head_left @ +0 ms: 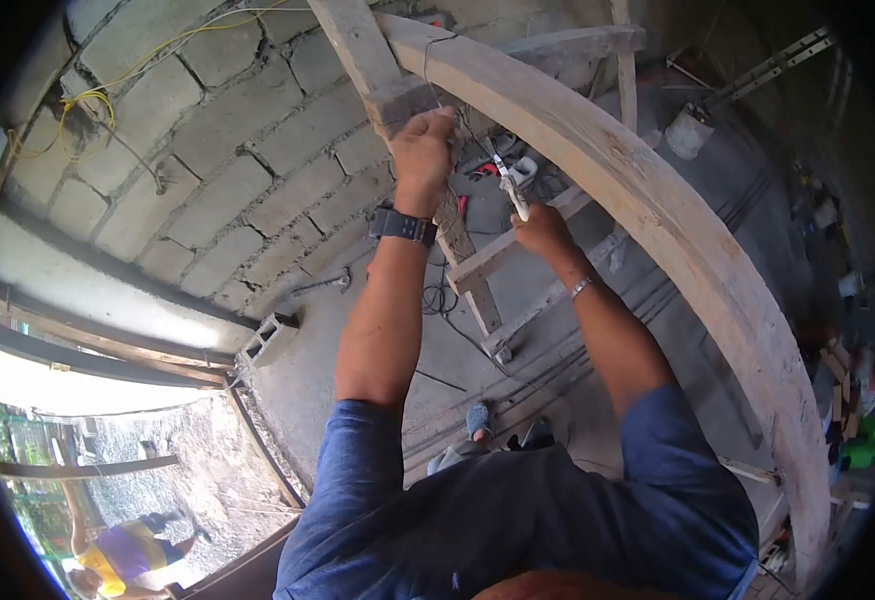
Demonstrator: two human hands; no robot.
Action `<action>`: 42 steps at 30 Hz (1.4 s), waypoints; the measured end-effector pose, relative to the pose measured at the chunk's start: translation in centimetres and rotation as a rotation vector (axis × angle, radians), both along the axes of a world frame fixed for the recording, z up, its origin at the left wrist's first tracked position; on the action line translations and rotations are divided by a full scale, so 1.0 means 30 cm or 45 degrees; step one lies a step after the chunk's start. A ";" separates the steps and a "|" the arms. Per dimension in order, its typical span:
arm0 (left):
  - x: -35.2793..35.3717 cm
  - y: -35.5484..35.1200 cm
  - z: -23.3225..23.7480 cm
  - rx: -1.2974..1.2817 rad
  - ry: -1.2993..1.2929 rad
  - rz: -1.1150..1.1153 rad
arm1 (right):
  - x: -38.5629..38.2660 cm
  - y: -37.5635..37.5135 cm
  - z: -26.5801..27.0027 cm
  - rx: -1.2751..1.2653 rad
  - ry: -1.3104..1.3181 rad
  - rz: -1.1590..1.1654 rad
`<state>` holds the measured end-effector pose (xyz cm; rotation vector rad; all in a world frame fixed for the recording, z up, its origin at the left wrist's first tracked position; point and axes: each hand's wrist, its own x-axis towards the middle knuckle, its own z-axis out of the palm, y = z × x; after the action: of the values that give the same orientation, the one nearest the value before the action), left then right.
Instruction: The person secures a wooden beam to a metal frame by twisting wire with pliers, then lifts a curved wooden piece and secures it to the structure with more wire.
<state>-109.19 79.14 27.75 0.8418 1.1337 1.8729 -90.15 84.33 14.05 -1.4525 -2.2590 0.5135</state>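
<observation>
My left hand point(425, 150), with a dark watch on its wrist, is closed with its fingertips pinching a thin dark wire point(427, 68). The wire loops over the long wooden beam point(657, 205) that the lens bends across my view. Lower and to the right, my right hand point(542, 232) is wrapped around pliers point(510, 187) with pale handles. Their shiny metal jaws point up toward the wire near my left hand. A wooden post point(352, 50) meets the beam just above that hand.
A concrete block wall point(227, 170) rises on the left, with a yellow cable point(87, 98) hanging there. Wooden ladder rungs point(522, 240) lie below my hands. A bucket point(689, 132) stands on the right, and a person point(127, 555) is outside at the lower left.
</observation>
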 end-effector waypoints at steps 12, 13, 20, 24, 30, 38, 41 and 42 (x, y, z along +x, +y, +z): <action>0.184 -0.462 -0.487 -0.503 0.279 -0.441 | 0.359 -0.618 -0.007 -1.030 0.839 -0.136; 0.257 -0.552 -0.511 -0.468 0.358 -0.472 | 0.386 -0.672 -0.063 -0.953 0.906 -0.009; 0.688 -0.701 -0.570 -0.527 -0.161 -0.865 | 0.489 -0.909 -0.081 -0.270 0.154 0.063; 0.810 -0.788 -0.582 -0.562 -0.439 -0.960 | 0.635 -1.076 -0.045 -0.218 0.230 -0.032; 0.894 -0.840 -0.486 -0.121 -0.502 -1.013 | 1.105 -1.334 0.146 -0.188 0.500 -0.351; 0.976 -0.836 -0.278 0.065 -0.452 -0.882 | 1.809 -1.918 0.462 0.617 0.400 -1.785; 1.016 -0.849 -0.288 0.044 -0.393 -0.957 | 2.021 -2.114 0.646 1.235 0.177 -2.079; 1.036 -0.850 -0.294 0.017 -0.353 -1.009 | 2.114 -2.149 0.687 1.369 0.030 -2.147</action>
<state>-78.12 53.65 18.94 0.8409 0.4969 1.2729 -26.72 19.86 34.67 -1.8558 -0.3636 -0.9867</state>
